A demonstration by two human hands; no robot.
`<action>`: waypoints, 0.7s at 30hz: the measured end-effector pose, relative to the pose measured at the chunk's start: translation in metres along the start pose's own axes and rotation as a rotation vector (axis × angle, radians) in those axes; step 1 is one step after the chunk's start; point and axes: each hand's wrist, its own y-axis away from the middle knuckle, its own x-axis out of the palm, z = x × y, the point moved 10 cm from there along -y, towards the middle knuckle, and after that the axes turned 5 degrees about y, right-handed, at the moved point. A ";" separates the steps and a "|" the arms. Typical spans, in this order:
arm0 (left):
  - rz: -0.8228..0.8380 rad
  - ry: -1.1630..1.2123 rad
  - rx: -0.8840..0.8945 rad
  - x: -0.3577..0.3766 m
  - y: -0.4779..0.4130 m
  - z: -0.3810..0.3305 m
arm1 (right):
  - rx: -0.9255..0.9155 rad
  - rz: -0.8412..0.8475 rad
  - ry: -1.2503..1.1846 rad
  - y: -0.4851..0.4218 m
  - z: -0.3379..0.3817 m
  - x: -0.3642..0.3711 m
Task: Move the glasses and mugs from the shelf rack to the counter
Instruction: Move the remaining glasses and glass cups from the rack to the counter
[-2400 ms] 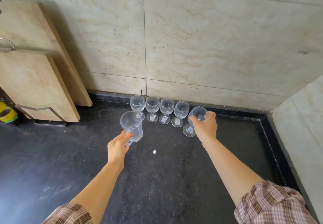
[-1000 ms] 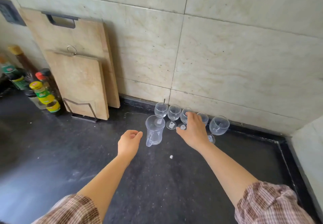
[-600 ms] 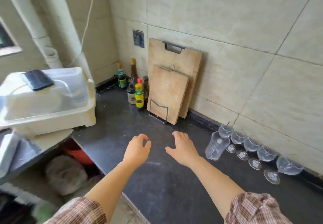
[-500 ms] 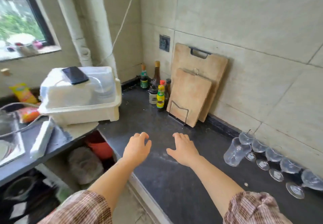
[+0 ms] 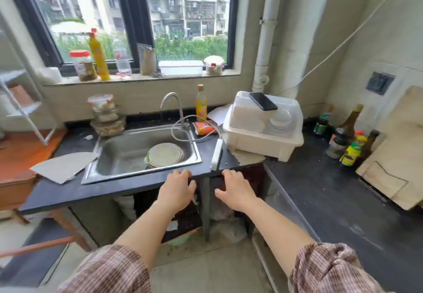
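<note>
My left hand (image 5: 177, 191) and my right hand (image 5: 235, 191) are both held out in front of me, palms down, fingers spread and holding nothing. They hover in front of the dark sink counter's (image 5: 68, 192) front edge. A white metal shelf rack (image 5: 21, 107) stands at the far left edge, blurred; I cannot see any glasses or mugs on it. The row of glasses set down on the black counter (image 5: 332, 201) at the right is out of view.
A steel sink (image 5: 128, 153) holds plates. A white dish box (image 5: 263, 128) with a phone (image 5: 263, 101) on top sits to the right. Sauce bottles (image 5: 348, 141) and wooden cutting boards (image 5: 396, 162) line the right wall. An orange table (image 5: 20, 153) stands at the left.
Both hands let go of the glass and mug on the counter and came away with nothing in them. My view swung left from the counter corner to the sink and window.
</note>
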 end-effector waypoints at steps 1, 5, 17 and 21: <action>-0.037 0.006 -0.026 -0.020 0.003 0.023 | -0.048 0.001 0.011 -0.009 0.032 0.002; -0.170 0.038 -0.162 -0.089 0.020 0.114 | -0.209 0.013 0.054 -0.040 0.146 0.015; -0.392 -0.038 -0.428 -0.261 0.001 0.346 | -0.574 0.041 0.081 -0.150 0.444 0.064; -0.427 -0.056 -0.514 -0.315 -0.021 0.424 | -0.628 0.059 0.051 -0.196 0.536 0.073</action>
